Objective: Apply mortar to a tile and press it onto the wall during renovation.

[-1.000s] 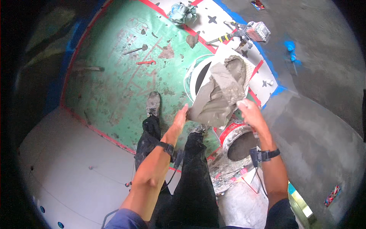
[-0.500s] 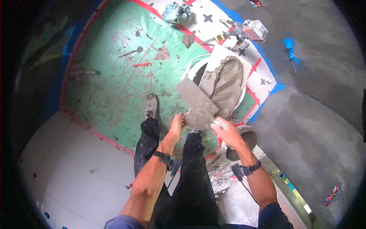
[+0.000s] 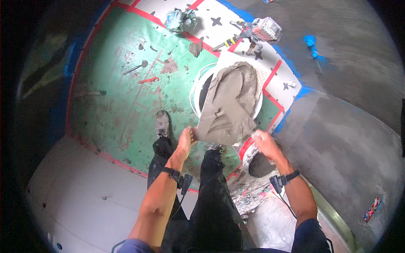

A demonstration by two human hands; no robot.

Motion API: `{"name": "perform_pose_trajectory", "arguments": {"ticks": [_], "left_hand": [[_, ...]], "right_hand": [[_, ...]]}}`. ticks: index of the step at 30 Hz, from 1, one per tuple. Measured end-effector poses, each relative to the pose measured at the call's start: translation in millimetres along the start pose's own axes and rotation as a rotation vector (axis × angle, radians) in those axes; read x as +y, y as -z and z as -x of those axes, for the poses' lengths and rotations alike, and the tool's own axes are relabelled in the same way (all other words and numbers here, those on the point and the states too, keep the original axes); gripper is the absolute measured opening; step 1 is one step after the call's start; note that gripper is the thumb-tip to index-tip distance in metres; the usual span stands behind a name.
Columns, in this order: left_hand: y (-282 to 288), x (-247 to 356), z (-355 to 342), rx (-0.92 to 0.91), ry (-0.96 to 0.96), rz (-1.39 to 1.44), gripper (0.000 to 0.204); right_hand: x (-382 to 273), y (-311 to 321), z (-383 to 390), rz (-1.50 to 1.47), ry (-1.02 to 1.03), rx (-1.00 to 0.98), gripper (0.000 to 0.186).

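Observation:
A tile (image 3: 224,58) lies over a white bucket (image 3: 196,90), its top largely coated in thick grey mortar (image 3: 228,85). My left hand (image 3: 184,142) is closed on the tile's lower left edge. In my right hand (image 3: 265,145), at the tile's lower right, is a trowel (image 3: 240,123), its blade smeared with mortar and lying flat against the coated surface; the handle is mostly hidden by my fingers. Just below that hand, a second bucket (image 3: 245,149) with a red band lies tilted, grey residue inside it.
A green mat (image 3: 114,97) with red tape holds a red wrench (image 3: 148,80) and a thin tool (image 3: 133,70). A crumpled bag (image 3: 179,21) and a cordless mixer (image 3: 263,30) lie beyond the buckets. Dark grey walls (image 3: 346,126) curve around; my shoes (image 3: 162,124) stand on the mat.
The trowel swept from the upper right down to the tile's lower left edge, then back rightward across the mortar with my right hand. My left hand stays at the tile's edge.

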State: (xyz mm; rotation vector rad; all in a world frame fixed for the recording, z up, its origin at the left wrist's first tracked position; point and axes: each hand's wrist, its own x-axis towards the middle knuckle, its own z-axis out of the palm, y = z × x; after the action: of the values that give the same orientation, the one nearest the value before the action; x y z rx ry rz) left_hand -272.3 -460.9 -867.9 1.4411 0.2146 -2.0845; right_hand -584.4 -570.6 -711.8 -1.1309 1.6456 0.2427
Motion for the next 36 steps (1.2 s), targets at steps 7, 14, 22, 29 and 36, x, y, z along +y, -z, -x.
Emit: {"name": "perform_pose_trajectory", "arguments": {"ticks": [7,14,22,29,36], "left_hand": [[-3,1,-7,-0.027,0.015,-0.073,0.068],[-5,-5,5,0.037,-0.039,-0.095,0.068],[-7,-27,3,0.102,-0.106,-0.088,0.065],[-10,-90,22,0.203,-0.066,0.297,0.072],[-114,-128,4,0.121,-0.093,0.853,0.075]], "right_hand": [[-12,66,-18,0.847,0.169,0.305,0.033],[37,25,34,-0.049,-0.088,-0.263,0.032],[14,113,-4,0.506,0.244,0.164,0.032],[91,33,63,-0.262,-0.137,-0.408,0.034],[105,27,65,-0.008,-0.043,-0.274,0.047]]}}
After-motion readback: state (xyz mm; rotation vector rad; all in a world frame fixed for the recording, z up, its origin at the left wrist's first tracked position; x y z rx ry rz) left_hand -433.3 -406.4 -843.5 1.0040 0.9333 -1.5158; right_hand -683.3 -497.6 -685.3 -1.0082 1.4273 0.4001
